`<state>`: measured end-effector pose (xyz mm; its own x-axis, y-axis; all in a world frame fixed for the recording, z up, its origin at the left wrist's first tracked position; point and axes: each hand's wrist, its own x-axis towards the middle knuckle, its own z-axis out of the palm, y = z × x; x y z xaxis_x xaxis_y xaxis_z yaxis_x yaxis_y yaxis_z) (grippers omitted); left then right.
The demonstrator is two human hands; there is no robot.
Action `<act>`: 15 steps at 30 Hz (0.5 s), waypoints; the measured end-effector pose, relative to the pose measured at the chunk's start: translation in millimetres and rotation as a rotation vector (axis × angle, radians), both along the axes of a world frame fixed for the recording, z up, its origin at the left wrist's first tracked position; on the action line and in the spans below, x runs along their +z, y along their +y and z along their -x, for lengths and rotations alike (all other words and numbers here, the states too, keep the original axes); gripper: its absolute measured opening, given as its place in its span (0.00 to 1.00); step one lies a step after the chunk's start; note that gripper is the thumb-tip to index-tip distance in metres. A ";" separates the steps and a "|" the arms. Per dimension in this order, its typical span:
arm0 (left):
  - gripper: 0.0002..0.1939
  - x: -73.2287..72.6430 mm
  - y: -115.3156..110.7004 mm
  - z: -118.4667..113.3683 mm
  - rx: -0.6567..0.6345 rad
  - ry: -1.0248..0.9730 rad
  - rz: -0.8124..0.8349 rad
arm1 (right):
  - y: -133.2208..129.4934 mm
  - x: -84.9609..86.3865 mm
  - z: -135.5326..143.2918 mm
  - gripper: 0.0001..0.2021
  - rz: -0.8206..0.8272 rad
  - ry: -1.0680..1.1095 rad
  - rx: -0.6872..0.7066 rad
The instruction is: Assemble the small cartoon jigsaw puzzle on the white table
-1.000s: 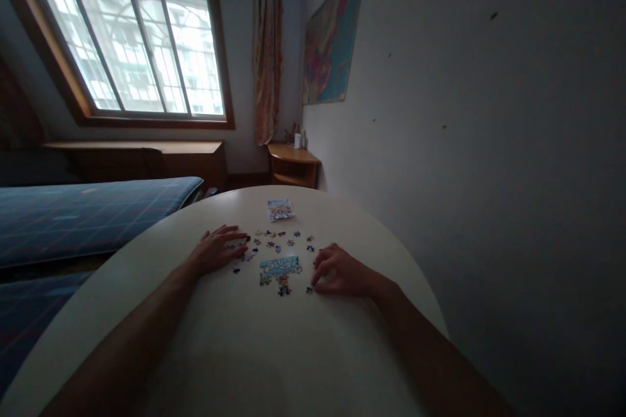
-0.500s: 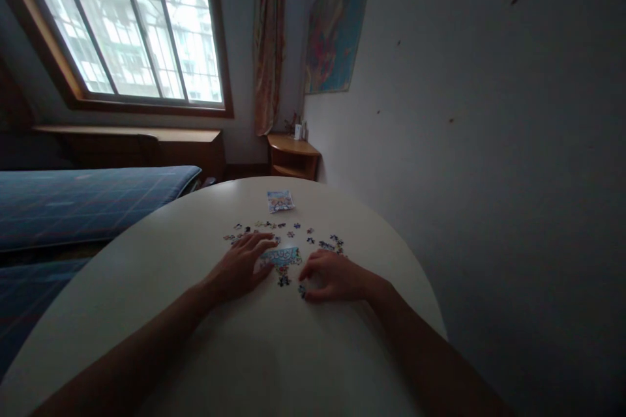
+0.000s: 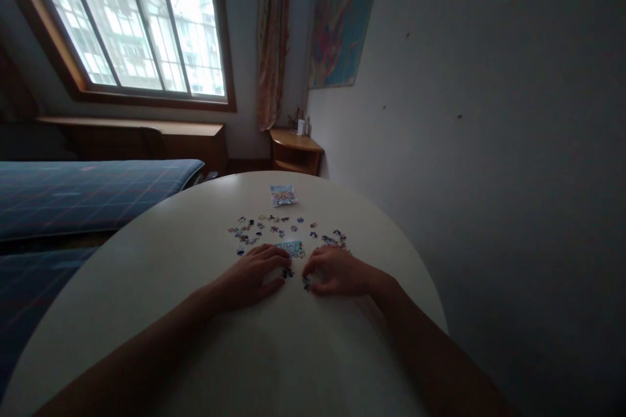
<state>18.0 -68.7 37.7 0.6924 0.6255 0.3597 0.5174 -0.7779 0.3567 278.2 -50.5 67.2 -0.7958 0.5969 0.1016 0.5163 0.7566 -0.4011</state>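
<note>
On the table, my left hand (image 3: 257, 275) curves over the lower left of a partly joined jigsaw puzzle (image 3: 294, 248), hiding some of it. Its fingertips and thumb close around a dark puzzle piece (image 3: 288, 272) below the light-blue joined strip. My right hand (image 3: 336, 271) is just to the right, with the thumb and a finger pinching another puzzle piece (image 3: 306, 283) at the tabletop. A narrow gap separates the two pieces. Loose puzzle pieces (image 3: 281, 233) lie scattered beyond both hands, and some by the right knuckles are partly covered.
The round white table (image 3: 195, 234) has a small printed picture sheet or packet (image 3: 283, 195) near its far side. A plain wall (image 3: 469, 208) runs along the right. To the left is a bed with a plaid cover (image 3: 98, 195); a corner shelf (image 3: 296, 141) stands behind.
My left hand has moved from the left side of the joined strip down to the dark piece below it. My right hand keeps its pinch. The view has shifted slightly.
</note>
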 end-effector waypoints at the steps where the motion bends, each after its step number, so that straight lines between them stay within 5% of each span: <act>1: 0.15 0.5 -0.3 -0.5 -0.004 0.000 -0.003 | 0.4 0.0 -0.2 0.11 0.000 0.002 0.000; 15: 0.15 2.1 -1.6 1.1 -0.003 0.048 0.004 | 4.2 -12.6 12.3 0.08 -0.001 0.052 0.009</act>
<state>16.9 -70.2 39.8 0.7103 0.6252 0.3235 0.5319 -0.7777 0.3351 265.9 -46.3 54.6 -0.7949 0.5895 0.1436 0.4880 0.7618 -0.4261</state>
